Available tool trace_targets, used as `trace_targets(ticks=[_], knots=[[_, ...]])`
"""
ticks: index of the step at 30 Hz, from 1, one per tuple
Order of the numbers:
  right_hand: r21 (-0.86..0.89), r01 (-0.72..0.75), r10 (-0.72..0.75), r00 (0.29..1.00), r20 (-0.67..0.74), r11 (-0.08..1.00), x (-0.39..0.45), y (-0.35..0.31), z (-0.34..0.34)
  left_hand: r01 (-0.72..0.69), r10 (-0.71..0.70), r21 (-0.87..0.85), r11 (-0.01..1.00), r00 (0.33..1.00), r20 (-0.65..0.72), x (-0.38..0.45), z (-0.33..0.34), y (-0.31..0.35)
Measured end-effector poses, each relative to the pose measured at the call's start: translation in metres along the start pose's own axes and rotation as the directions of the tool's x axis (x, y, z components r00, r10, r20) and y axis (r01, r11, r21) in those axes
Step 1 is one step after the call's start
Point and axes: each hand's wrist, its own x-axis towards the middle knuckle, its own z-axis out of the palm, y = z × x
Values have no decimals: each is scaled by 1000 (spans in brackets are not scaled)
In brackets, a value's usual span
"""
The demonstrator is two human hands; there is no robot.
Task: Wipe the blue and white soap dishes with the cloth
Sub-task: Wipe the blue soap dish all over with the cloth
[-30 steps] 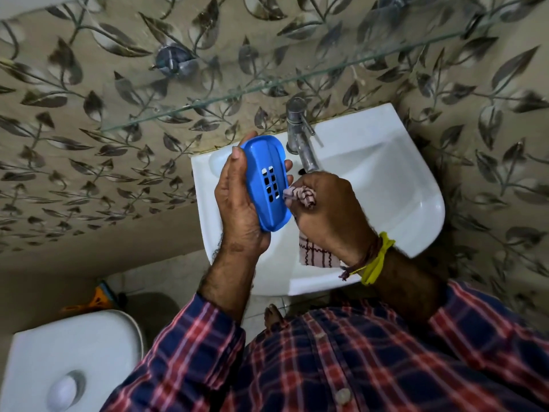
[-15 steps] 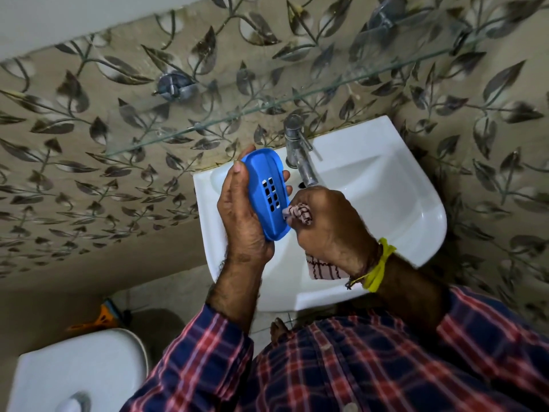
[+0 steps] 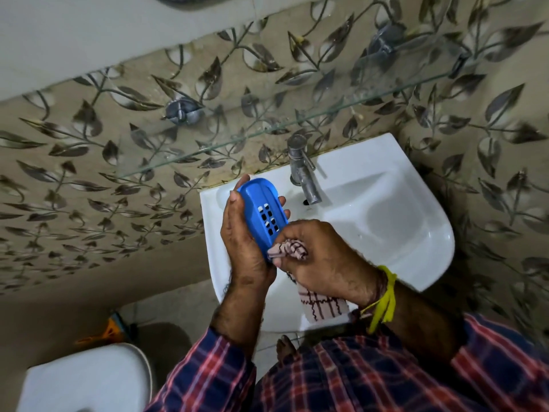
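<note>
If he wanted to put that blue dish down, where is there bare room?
The white basin's bowl, right of the tap, lies bare. The glass shelf above looks bare too. The basin's left side is crowded: left hand holding the blue soap dish, right hand with the cloth.

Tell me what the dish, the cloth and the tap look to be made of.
Dish: likely moulded plastic, smooth blue with a soft sheen and punched drain slots. Cloth: woven fabric, pale with dark check lines, bunched and creased in the right hand. Tap: metal, dull grey, probably worn chrome or steel. The left hand holds the dish.
</note>
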Motion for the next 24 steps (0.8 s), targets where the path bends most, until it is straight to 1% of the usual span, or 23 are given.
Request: trace_targets(ticks=[1, 3, 4, 5, 8, 10, 12, 14, 18, 20, 24], knots=[[-77, 0, 0, 1000, -1, 997, 0, 1, -2, 18, -18, 14, 1000, 1000, -11, 0, 2, 1], [-292, 17, -23, 1000, -17, 956, 1, 3, -8, 58, -57, 16, 998, 998, -21, 0, 5, 2], [-359, 39, -50, 999, -21, 933, 2, 5, -11, 70, -70, 4, 998, 997, -22, 0, 7, 3], [-381, 75, -83, 997, -5, 922, 2, 5, -14, 81, -81, -8, 997, 997, -21, -1, 8, 5], [-353, 265, -226, 963, 150, 897, 3, 2, -19, 113, -113, -23, 993, 994, -4, -1, 8, 8], [-366, 343, -288, 937, 196, 865, 4, 1, -23, 147, -147, -39, 988, 989, -5, -1, 7, 10], [-446, 362, -312, 932, 184, 819, 7, 2, -28, 187, -188, -44, 981, 982, -18, 1, 8, 10], [-501, 373, -320, 928, 192, 781, 10, 4, -32, 194, -195, -32, 980, 980, -27, 2, 10, 11], [-395, 410, -368, 912, 181, 822, 6, -2, -25, 165, -167, -41, 985, 984, -56, 1, 8, 8], [-415, 413, -372, 911, 180, 810, 3, -3, -18, 173, -176, -49, 984, 982, -61, 0, 6, 7], [-513, 368, -322, 930, 178, 776, 7, 7, -21, 197, -198, -30, 980, 979, -55, 1, 2, 7]])
